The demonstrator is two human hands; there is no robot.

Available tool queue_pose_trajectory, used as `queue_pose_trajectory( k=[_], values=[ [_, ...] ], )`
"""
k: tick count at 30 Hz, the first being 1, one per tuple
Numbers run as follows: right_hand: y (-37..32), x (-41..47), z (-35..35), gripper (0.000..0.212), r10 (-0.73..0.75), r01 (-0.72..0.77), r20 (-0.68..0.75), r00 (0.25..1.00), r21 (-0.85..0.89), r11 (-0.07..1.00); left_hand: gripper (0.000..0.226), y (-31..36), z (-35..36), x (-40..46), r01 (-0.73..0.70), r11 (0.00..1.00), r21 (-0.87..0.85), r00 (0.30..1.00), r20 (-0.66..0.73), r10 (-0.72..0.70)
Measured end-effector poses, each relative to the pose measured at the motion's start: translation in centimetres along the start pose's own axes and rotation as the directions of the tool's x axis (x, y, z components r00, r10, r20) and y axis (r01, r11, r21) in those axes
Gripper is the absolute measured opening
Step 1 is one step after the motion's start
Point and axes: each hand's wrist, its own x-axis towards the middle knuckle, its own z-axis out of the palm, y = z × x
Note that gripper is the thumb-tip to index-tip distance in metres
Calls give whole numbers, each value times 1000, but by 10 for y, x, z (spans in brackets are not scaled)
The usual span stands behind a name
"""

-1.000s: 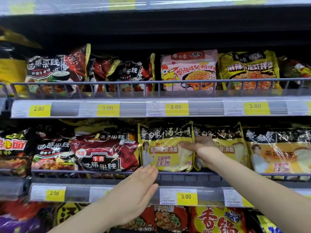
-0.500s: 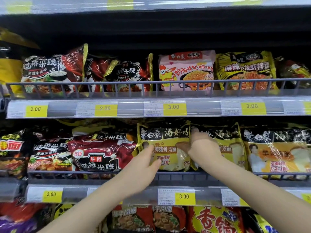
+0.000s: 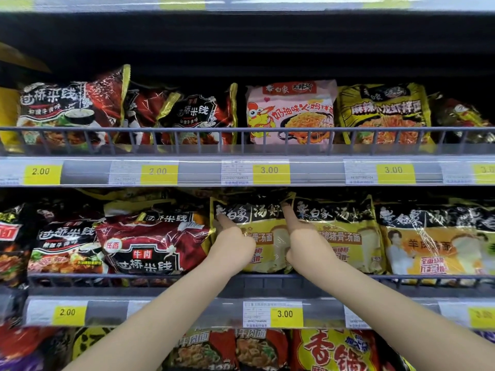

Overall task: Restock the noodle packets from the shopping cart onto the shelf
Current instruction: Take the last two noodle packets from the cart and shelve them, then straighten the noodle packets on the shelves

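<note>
Stocked wire-fronted shelf [image 3: 187, 277] fills the view. A yellow-and-black noodle packet [image 3: 267, 253] stands on the middle tier. Left hand [image 3: 233, 247] and right hand [image 3: 308, 245] press it, index fingers extended, other fingers curled, gripping nothing. Uneven pushing could likely topple it forward.

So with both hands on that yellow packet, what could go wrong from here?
1. The left hand and right hand press only the yellow packet's face with a fingertip each; it may tip forward over the low rail.
2. The red packet alongside lies tilted and could get knocked further askew.
</note>
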Motion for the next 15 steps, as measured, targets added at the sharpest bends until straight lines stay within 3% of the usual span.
queue_pose_trajectory(
  k=[5,8,11,13,15],
  values=[
    [2,12,-4,95,59,-64,106,993,44,997,78,2,0,-5,1,1000,-29,1000,8,0],
    [14,-8,-6,88,-11,10,-141,990,-5,1000,83,10,-1,-16,-28,1000,-4,1000,4,28],
    [36,-29,-19,76,25,-53,-322,946,-77,996,82,18,4,-36,-202,977,66,977,77,197],
    [55,-36,-30,71,87,-151,-365,927,-152,977,62,30,12,-47,-266,964,16,943,213,257],
    [73,-41,-36,71,140,-219,-358,923,-192,957,26,41,25,-46,-260,965,-16,914,320,251]
  ],
)
